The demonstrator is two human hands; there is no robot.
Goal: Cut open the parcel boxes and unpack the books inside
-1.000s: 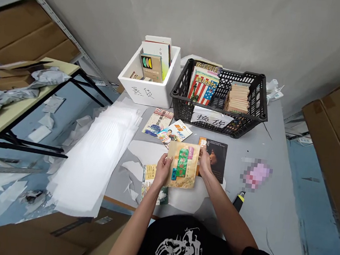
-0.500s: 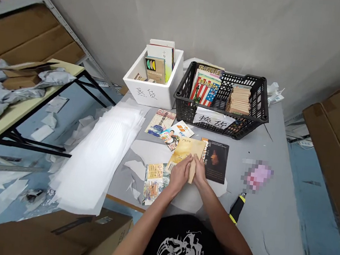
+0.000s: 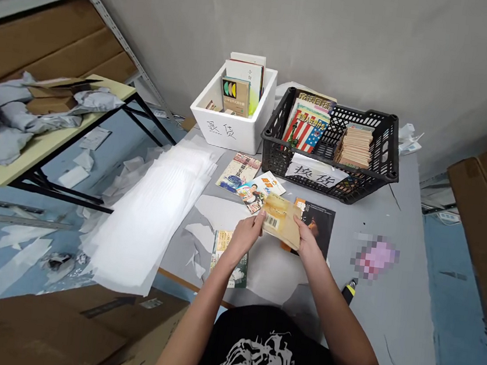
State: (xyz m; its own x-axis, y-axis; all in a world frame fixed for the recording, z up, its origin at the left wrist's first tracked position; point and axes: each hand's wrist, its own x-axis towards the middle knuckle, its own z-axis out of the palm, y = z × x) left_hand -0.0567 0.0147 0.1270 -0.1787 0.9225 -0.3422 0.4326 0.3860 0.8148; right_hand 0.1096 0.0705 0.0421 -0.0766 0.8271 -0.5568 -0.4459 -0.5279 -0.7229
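Note:
Both my hands hold a thin tan book [image 3: 282, 221] just above the grey table [image 3: 389, 293]. Its back cover faces up, with a barcode near the left end. My left hand [image 3: 247, 235] grips the book's left edge and my right hand [image 3: 309, 243] grips its right lower corner. Under the book lies a dark book with a face on the cover [image 3: 320, 226]. A green-and-white book [image 3: 230, 252] lies below my left hand. Two colourful books [image 3: 250, 180] lie just beyond.
A white foam box [image 3: 232, 128] with upright books and a black crate [image 3: 331, 143] with books stand at the back. A stack of white foam sheets [image 3: 156, 213] covers the left. A blurred pink patch [image 3: 373, 257] and a yellow-black tool [image 3: 350, 288] lie right. Cardboard boxes flank both sides.
The tan book showed its green front cover, was then turned over between my hands, and now lies back cover up with the barcode showing. The view shifted slightly left.

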